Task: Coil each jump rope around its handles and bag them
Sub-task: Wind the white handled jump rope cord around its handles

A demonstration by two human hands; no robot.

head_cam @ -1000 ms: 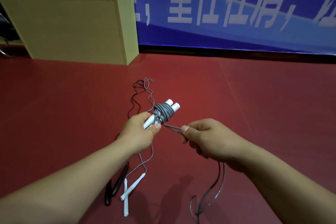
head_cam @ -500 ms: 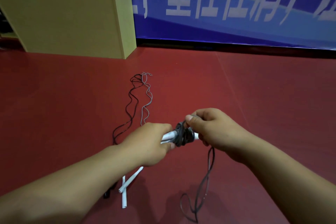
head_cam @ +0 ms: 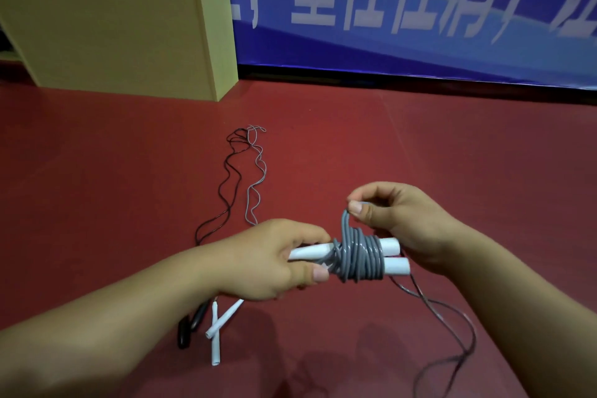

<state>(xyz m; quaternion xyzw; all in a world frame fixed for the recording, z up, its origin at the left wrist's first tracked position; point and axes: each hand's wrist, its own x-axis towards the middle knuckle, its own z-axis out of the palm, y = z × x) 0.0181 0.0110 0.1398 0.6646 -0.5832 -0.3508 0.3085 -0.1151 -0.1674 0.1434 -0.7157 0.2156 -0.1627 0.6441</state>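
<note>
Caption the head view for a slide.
Left hand holds two white handles while right hand winds grey rope around them; two ropes lie uncoiled.

1. This looks like an indoor sports or activity hall, not a home or office.
2. The floor (head_cam: 420, 145) is a smooth dark-red sheet with a faint seam, like gym or table-tennis court flooring.
3. A long blue banner (head_cam: 420, 10) with large white Chinese characters runs along the far wall, reaching down to the floor.
4. A plain wooden box (head_cam: 113, 29), like a podium or cabinet, stands on the floor at the left, against the banner.
5. Jump ropes (head_cam: 239, 178) lie loose on the floor, fitting a place for exercise.
</note>
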